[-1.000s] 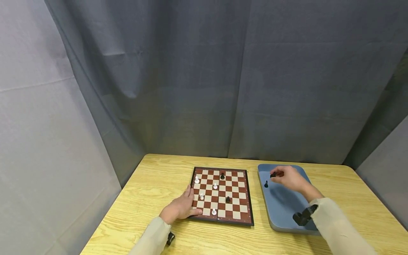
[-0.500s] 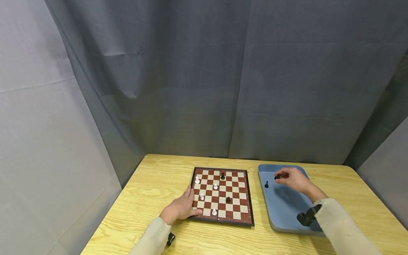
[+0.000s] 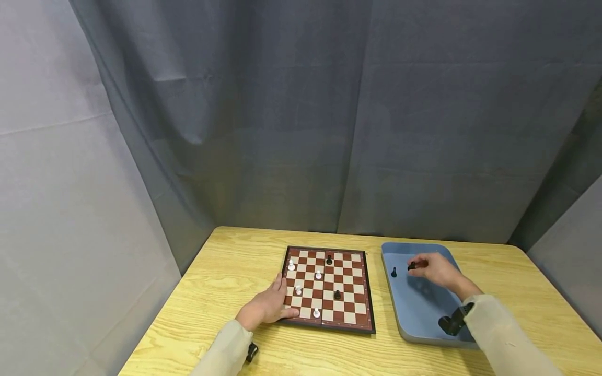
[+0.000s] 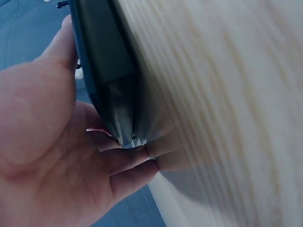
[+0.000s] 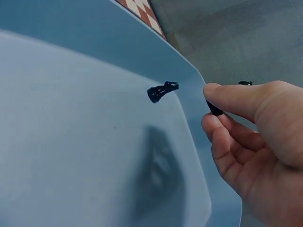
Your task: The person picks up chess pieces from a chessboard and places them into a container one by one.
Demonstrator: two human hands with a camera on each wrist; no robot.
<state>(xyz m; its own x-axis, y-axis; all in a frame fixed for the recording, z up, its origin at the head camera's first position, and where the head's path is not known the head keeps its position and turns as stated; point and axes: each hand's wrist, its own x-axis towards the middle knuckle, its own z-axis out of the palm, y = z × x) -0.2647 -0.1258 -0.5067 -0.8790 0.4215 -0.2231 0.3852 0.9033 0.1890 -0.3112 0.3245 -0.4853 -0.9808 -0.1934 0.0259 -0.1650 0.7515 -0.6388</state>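
Observation:
At the near left corner of the red-and-white chessboard [image 3: 345, 308], my left hand [image 3: 268, 304] holds the board. Its thumb lies over the near edge and its fingers run along the left side, as the left wrist view also shows. Several white pieces [image 3: 318, 274] stand on the board, with a black piece [image 3: 329, 259] toward the back and another black piece [image 3: 337, 295] nearer. Above the blue tray [image 3: 418, 318], my right hand [image 3: 437, 269] pinches a small black chess piece [image 5: 214, 108] between thumb and fingers, which hide most of it. Another black chess piece [image 5: 162, 91] stands in the tray.
Both the board and the tray rest on a wooden table [image 3: 226, 271], the tray to the board's right with a strip of table between them. The tray has raised walls. Grey curtains [image 3: 291, 130] hang behind the table and at its sides.
My right hand, still pinching the black chess piece, has moved a little to the right and nearer over the tray. The left hand and the board pieces have stayed put.

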